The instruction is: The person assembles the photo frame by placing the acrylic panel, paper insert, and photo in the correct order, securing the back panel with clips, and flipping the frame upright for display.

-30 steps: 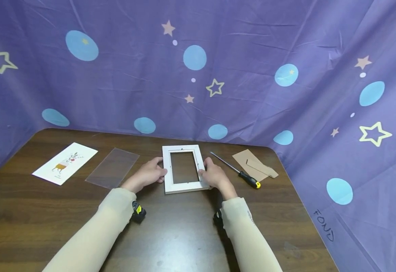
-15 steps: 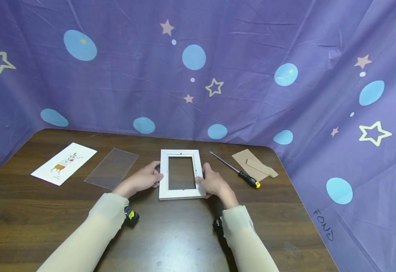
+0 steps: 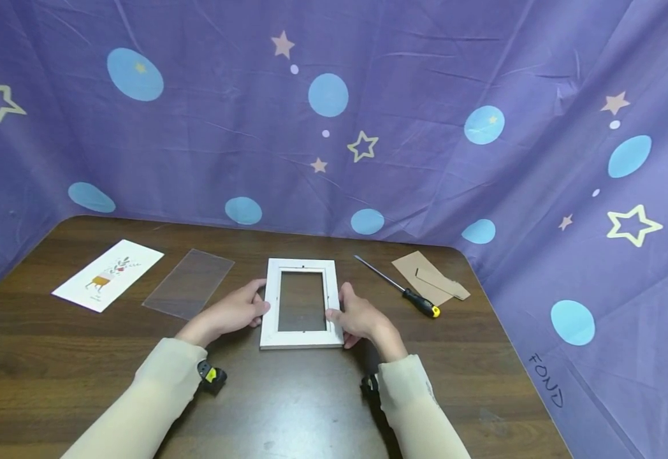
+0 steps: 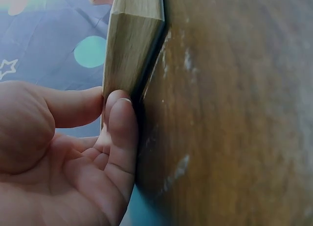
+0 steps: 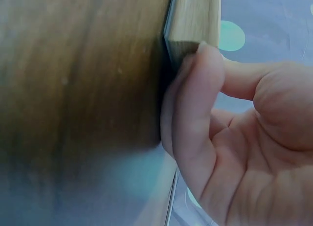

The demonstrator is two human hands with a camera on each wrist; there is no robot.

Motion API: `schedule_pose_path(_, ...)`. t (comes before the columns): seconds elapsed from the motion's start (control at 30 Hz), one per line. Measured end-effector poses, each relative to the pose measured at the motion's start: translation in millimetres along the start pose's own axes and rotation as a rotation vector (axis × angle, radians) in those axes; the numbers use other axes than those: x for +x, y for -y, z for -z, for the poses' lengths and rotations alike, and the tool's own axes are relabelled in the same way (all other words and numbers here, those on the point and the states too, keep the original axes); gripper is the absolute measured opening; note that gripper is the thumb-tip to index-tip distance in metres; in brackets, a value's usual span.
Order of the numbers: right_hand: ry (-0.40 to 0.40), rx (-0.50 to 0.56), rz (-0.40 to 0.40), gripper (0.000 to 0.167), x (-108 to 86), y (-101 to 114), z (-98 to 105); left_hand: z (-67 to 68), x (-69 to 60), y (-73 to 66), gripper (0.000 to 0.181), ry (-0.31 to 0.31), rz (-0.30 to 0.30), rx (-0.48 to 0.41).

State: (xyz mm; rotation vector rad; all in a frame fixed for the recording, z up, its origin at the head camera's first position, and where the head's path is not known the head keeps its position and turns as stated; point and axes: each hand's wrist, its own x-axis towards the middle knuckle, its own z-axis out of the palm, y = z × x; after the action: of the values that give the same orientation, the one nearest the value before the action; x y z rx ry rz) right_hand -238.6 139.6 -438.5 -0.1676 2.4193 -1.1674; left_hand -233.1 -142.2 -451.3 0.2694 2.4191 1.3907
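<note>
A white rectangular frame (image 3: 272, 306) with an open middle lies at the centre of the table, small dark tabs around its inner edge. My left hand (image 3: 232, 312) grips its left side and my right hand (image 3: 367, 319) its right side. In the left wrist view, the thumb and fingers of the left hand (image 4: 73, 152) pinch the pale wooden edge of the frame (image 4: 132, 45). The right wrist view has the right hand (image 5: 234, 128) with its fingertips at a corner of the frame (image 5: 193, 20), thumb on the other face.
On the brown table (image 3: 288, 395), a printed card (image 3: 110, 274) and a clear sheet (image 3: 189, 284) lie to the left. To the right are a screwdriver (image 3: 420, 303) and brown card pieces (image 3: 420, 261) with a small dark hooked bar (image 3: 426, 279). A purple patterned cloth (image 3: 414, 83) hangs behind.
The frame has come nearer to me and slightly left, turning a little to lie straighter. Both hands have moved with it, keeping their grip on its sides.
</note>
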Motion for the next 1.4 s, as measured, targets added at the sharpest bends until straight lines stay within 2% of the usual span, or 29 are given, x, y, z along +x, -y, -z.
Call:
schedule_pose_path(0.4, 0.051, -0.020, 0.003, 0.028, -11.8, 2.0, -7.2, 0.0, -16.2, 2.8, 0.067, 0.023, -0.010, -0.001)
schedule_pose_path(0.6, 0.074, 0.004, -0.010, 0.031, -15.7, 3.7, -9.7, 0.1, -20.1, 5.0, 0.066, 0.024, -0.026, -0.011)
schedule_pose_path(0.97, 0.105, 0.006, 0.005, 0.032, -18.9, 2.5, -10.4, -2.5, -27.6, 5.2, 0.065, 0.008, -0.001, 0.010)
schedule_pose_path(1.4, 0.126, 0.016, -0.001, 0.031, -21.5, 2.9, -11.9, -0.4, -30.8, 4.9, 0.066, 0.021, 0.003, -0.018)
